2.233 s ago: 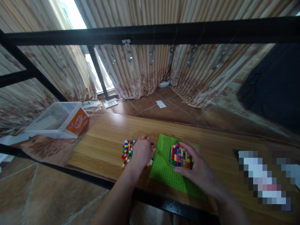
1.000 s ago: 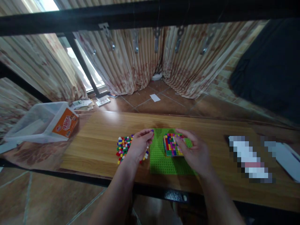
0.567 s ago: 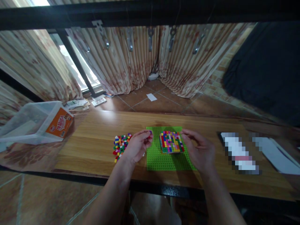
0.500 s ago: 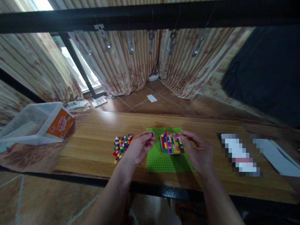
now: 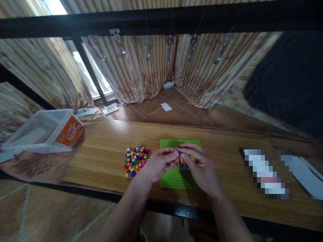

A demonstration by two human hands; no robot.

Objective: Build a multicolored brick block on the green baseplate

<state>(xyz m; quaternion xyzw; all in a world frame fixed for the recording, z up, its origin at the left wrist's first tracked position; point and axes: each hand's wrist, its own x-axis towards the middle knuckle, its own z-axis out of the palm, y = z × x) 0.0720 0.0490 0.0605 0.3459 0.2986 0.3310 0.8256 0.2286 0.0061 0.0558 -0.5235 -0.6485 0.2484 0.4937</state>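
Note:
A small purple toy brick [image 5: 179, 153] shows where the fingertips of both hands meet. My left hand [image 5: 165, 161] pinches it between thumb and fingers. From the other side, the thumb and fingers of my right hand [image 5: 202, 164] close around the same brick. Just beneath the hands sits a block built of many coloured bricks [image 5: 183, 165], largely covered by my right hand. That block stands on a green studded baseplate [image 5: 168, 179]. Left of my left hand lies a loose pile of small coloured bricks [image 5: 136, 160].
A wooden table [image 5: 101, 151] carries everything. At its left stands a clear plastic bin [image 5: 47, 134] with an orange label. To the right lie a blurred-out flat object [image 5: 264, 171] and a white sheet [image 5: 306, 174]. A black bar [image 5: 161, 23] crosses above, with metal hooks hanging.
My left hand has moved right with the purple brick, and my right hand has moved left over the built block to meet it. The view has shifted slightly.

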